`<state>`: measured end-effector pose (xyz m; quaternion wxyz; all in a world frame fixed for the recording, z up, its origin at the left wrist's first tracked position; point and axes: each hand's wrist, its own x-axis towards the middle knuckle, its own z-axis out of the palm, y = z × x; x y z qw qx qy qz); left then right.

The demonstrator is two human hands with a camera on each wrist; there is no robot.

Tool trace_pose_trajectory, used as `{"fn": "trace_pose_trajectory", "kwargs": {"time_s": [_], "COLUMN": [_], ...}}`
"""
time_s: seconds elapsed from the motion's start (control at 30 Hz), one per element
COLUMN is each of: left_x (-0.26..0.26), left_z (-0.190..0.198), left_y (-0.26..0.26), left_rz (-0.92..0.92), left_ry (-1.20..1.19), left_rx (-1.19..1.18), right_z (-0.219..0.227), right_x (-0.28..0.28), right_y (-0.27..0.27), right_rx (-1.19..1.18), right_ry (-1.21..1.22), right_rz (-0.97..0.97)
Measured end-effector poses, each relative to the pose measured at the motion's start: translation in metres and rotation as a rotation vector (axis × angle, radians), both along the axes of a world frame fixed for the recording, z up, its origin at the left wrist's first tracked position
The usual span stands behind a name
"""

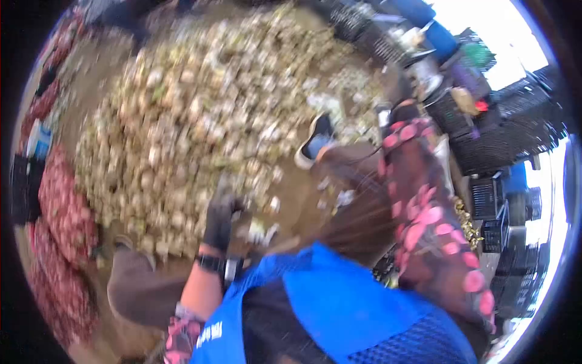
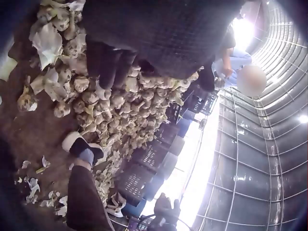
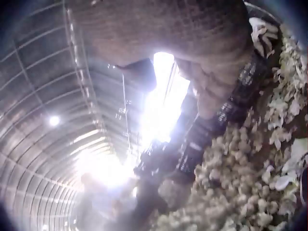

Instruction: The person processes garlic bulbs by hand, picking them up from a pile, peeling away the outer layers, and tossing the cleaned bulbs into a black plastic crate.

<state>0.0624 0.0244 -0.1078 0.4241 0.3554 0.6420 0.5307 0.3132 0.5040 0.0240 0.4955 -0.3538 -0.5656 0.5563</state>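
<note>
A wide pile of garlic bulbs (image 1: 200, 121) covers the ground in front of the person. My left hand (image 1: 221, 215), in a dark glove, is over the near edge of the pile. In the left wrist view its gloved fingers (image 2: 109, 65) point down, with bulbs right behind the fingertips. My right hand (image 1: 397, 88), also gloved and blurred, is stretched out to the far right, near the crates. The right wrist view shows its fingers (image 3: 209, 94) hanging loosely bent, thumb apart, and light showing through the gap between. Nothing shows in either hand.
Red mesh sacks (image 1: 63, 200) line the left side. Black crates (image 1: 485, 197) and blue containers (image 1: 439, 39) stand along the right. The person's shoe (image 1: 315, 139) is beside the pile, among loose peels (image 1: 260, 232). Another person (image 2: 233, 65) is farther off.
</note>
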Motion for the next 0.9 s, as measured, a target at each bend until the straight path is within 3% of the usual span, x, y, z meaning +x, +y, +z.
{"fn": "trace_pose_trajectory", "kwargs": {"time_s": [0.03, 0.1, 0.13, 0.23, 0.3, 0.37, 0.4, 0.47, 0.5, 0.57, 0.63, 0.67, 0.73, 0.8, 0.83, 0.87, 0.9], "left_x": [0.009, 0.008, -0.006, -0.014, -0.018, -0.017, -0.016, -0.017, -0.015, -0.013, -0.013, -0.009, -0.005, 0.002, 0.005, 0.004, 0.002], "left_z": [0.006, 0.011, -0.010, -0.006, -0.009, -0.001, 0.003, 0.002, 0.000, 0.000, 0.011, -0.016, -0.052, -0.054, -0.056, -0.051, -0.046], "left_y": [0.005, 0.007, 0.004, -0.001, 0.001, 0.004, 0.005, 0.006, 0.003, -0.001, -0.003, -0.001, -0.005, -0.004, -0.003, -0.004, -0.005], "left_rz": [0.295, 0.535, 0.495, 0.599, 0.625, 0.650, 0.661, 0.659, 0.637, 0.612, 0.469, 0.449, 0.348, 0.347, 0.355, 0.352, 0.345], "left_ry": [-0.293, -0.377, -0.373, -0.472, -0.450, -0.517, -0.504, -0.504, -0.502, -0.467, -0.497, -0.351, -0.060, -0.376, -0.532, -0.499, -0.467], "left_rx": [0.007, 0.093, 0.106, 0.100, 0.074, 0.058, 0.008, 0.002, -0.003, 0.009, -0.172, -0.028, -0.007, 0.060, 0.085, 0.004, -0.077], "right_z": [-0.018, -0.078, -0.094, -0.300, -0.228, -0.270, -0.257, -0.235, -0.239, -0.249, -0.269, -0.281, -0.299, -0.299, -0.337, -0.302, -0.242], "right_x": [-0.011, -0.047, -0.061, -0.064, -0.098, -0.092, -0.099, -0.108, -0.104, -0.100, -0.091, -0.096, -0.106, -0.115, -0.113, -0.133, -0.140], "right_y": [-0.006, -0.050, -0.070, -0.091, -0.214, -0.258, -0.271, -0.294, -0.310, -0.328, -0.329, -0.324, -0.321, -0.312, -0.298, -0.295, -0.294], "right_rx": [-0.087, -0.171, -0.160, -0.141, 0.336, 0.639, 0.640, 0.538, 0.530, 0.723, 0.691, 0.616, 0.467, 0.417, 0.491, 0.534, 0.430], "right_ry": [-0.052, -0.174, -0.268, -0.287, -1.253, -1.146, -1.146, -1.413, -1.411, -1.404, -1.329, -1.267, -1.169, -1.180, -1.318, -1.290, -1.256], "right_rz": [0.160, 0.340, 0.475, 0.816, 0.840, 0.622, 0.636, 0.836, 0.852, 1.151, 1.179, 1.141, 1.075, 1.001, 1.015, 0.994, 1.093]}}
